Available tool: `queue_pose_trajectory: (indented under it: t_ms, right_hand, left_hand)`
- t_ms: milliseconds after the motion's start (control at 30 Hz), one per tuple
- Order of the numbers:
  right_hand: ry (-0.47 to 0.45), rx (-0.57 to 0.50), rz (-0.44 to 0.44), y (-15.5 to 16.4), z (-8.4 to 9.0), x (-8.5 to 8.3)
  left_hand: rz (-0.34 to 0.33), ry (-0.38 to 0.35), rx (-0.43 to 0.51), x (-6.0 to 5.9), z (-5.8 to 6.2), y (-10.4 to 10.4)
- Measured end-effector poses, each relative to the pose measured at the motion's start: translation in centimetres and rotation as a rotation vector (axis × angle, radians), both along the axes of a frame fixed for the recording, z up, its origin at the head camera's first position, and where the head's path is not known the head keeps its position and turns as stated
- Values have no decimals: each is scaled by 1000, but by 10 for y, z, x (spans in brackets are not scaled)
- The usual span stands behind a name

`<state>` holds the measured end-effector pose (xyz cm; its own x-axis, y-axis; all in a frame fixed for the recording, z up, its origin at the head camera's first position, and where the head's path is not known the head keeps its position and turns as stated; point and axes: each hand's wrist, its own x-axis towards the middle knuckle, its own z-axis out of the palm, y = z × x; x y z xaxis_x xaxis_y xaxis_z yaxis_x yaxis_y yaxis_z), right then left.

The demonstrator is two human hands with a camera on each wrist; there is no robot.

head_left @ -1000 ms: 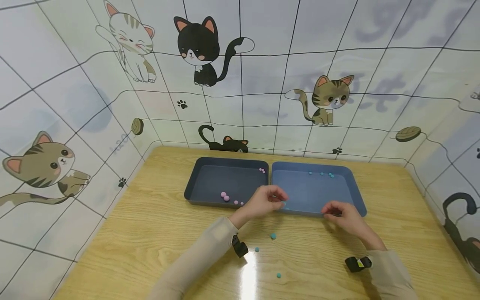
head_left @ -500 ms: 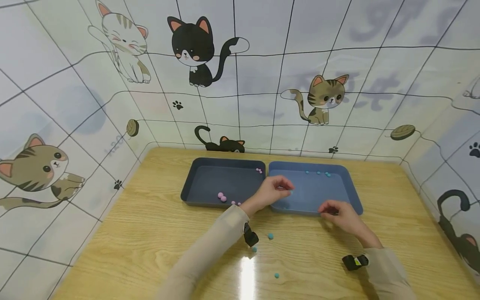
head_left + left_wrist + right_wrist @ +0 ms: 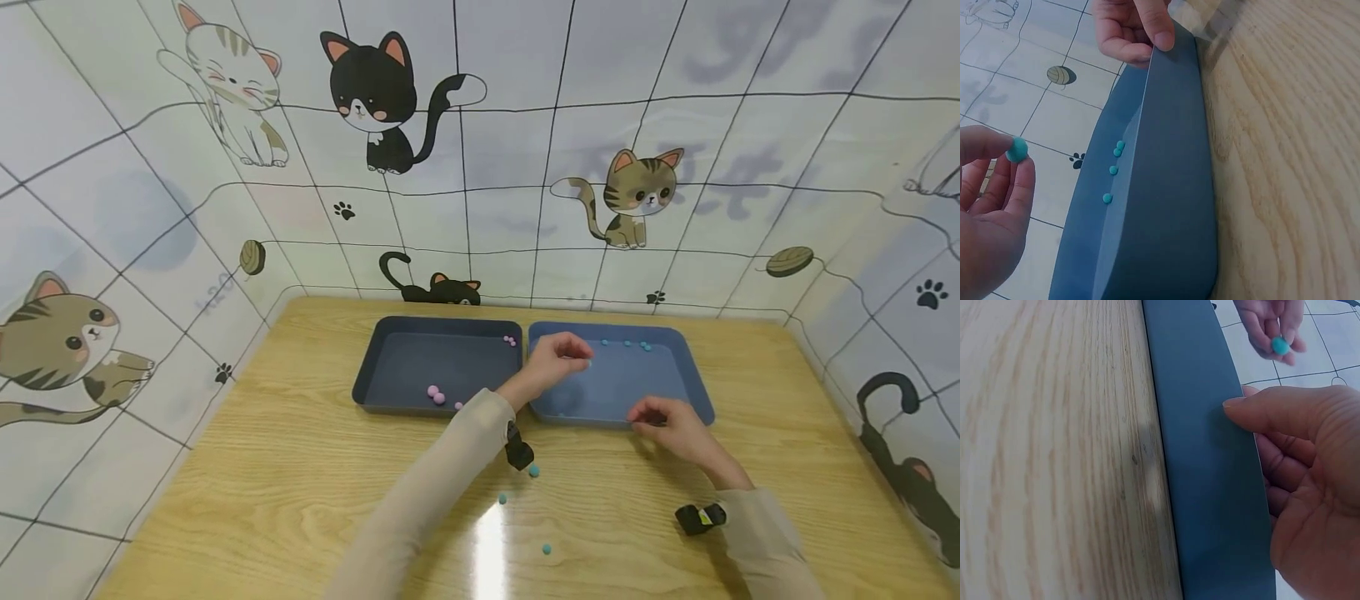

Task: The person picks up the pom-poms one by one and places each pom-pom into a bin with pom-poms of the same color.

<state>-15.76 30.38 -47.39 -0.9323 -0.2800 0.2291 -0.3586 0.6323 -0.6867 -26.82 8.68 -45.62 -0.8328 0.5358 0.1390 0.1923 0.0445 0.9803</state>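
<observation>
Between thumb and fingertips my left hand [image 3: 553, 360] pinches a small turquoise ball [image 3: 1017, 150], held above the left part of the blue tray [image 3: 600, 408]. My right hand [image 3: 673, 427] grips the tray's front rim, thumb [image 3: 1250, 415] on the outer wall and fingers curled inside. Several smaller turquoise balls [image 3: 1114, 170] lie in a loose row along the tray's far side. On the table in front are three more turquoise balls: one near the left wrist camera [image 3: 534, 472], another ball [image 3: 502, 499] and a nearer ball [image 3: 547, 549].
A dark grey tray [image 3: 442, 367] stands directly left of the blue one. It holds pink balls [image 3: 436, 395] near its front and smaller pink balls [image 3: 510, 340] in the far right corner. Behind the wooden table [image 3: 300, 467] rises a cat-patterned wall covering [image 3: 510, 167].
My left hand has moved forward and a little right, farther over the blue tray, with the turquoise ball. The right hand stays at the front rim. The head view has shifted slightly.
</observation>
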Motion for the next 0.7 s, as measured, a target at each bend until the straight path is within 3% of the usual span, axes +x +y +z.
queue_pose_trajectory:
  t_ms: [300,700]
  right_hand:
    - [-42,-4,4,4,-7,-3]
    - [-44,-1,-2,4,-6,-1]
  left_hand:
    - [68,-99,21,-15,-6,10]
    - [102,-137,12,-21,-4,17]
